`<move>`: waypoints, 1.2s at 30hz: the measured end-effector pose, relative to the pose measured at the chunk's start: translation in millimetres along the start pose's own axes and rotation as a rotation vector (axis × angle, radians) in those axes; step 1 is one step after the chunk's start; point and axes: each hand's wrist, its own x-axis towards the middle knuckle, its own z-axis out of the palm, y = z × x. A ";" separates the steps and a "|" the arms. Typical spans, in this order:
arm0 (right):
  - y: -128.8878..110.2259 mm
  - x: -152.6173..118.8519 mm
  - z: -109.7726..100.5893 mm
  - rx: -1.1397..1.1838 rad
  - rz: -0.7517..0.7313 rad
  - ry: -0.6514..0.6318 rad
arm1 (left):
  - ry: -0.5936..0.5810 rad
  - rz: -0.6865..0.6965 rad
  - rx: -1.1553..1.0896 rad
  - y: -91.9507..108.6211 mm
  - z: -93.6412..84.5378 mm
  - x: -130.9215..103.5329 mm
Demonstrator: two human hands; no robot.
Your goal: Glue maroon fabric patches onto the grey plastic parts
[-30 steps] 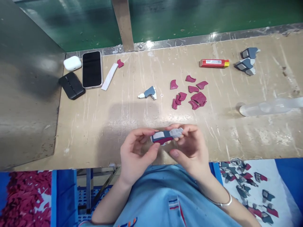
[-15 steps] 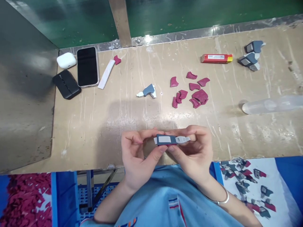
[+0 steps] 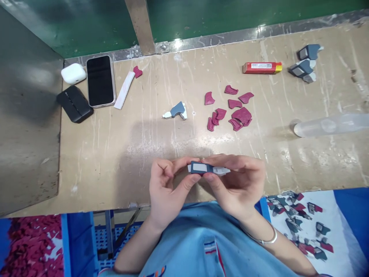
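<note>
While both hands meet near the worktop's (image 3: 92, 161) front edge, the grip is pinched on one small plastic piece (image 3: 200, 167): left hand (image 3: 165, 190) toward its left end, right hand (image 3: 243, 186) toward its right, thumbs on the near side. Piece sits level, lengthwise left to right. Slate-blue body, blocky; pale grey rectangular panel on the upper face; light grey narrower section at the right end, tapering; small whitish bit poking out left; thin maroon edge along the near side, mostly hidden by thumbs. Just beyond: a slate-blue and white piece (image 3: 175, 110) on the worktop, and right of it loose maroon parts (image 3: 241, 114), some overlapping. Farther right, red-and-yellow stick (image 3: 261, 68), then a cluster of slate-and-grey pieces (image 3: 304, 67). Far left, phone (image 3: 100, 81), white case (image 3: 73, 73), black device (image 3: 75, 104).
</note>
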 end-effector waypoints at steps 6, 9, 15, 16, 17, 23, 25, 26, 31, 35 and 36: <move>2.2 4.3 -8.3 -0.082 0.015 -0.082 | 0.010 0.010 -0.041 2.1 -0.6 4.3; 2.2 9.7 -15.9 -0.166 -0.090 -0.223 | -0.046 -0.084 -0.063 3.1 -7.8 10.0; -2.6 13.1 -15.4 -0.114 0.063 -0.136 | -0.282 0.026 0.151 5.2 -29.3 13.7; -3.5 12.4 -14.2 -0.103 0.117 -0.104 | -0.302 0.147 0.275 5.1 -31.1 12.6; -4.5 11.7 -13.2 -0.089 0.166 -0.083 | -0.318 0.277 0.412 4.9 -32.1 11.3; -8.4 7.9 -13.3 -0.019 0.356 -0.151 | -0.319 0.749 0.768 3.2 -26.8 9.5; -8.2 8.1 -14.7 -0.024 0.312 -0.173 | -0.302 0.766 0.743 3.3 -25.2 10.2; -7.7 8.6 -15.5 -0.026 0.270 -0.185 | -0.291 0.766 0.728 3.7 -24.9 10.4; -4.5 11.0 -18.4 0.034 0.041 -0.301 | -0.264 0.720 0.681 4.8 -25.4 9.4; -4.1 10.1 -19.2 0.015 -0.057 -0.275 | -0.282 0.670 0.618 2.1 -23.9 10.3; -4.6 9.7 -19.5 -0.014 -0.090 -0.265 | -0.285 0.669 0.608 1.3 -23.3 10.8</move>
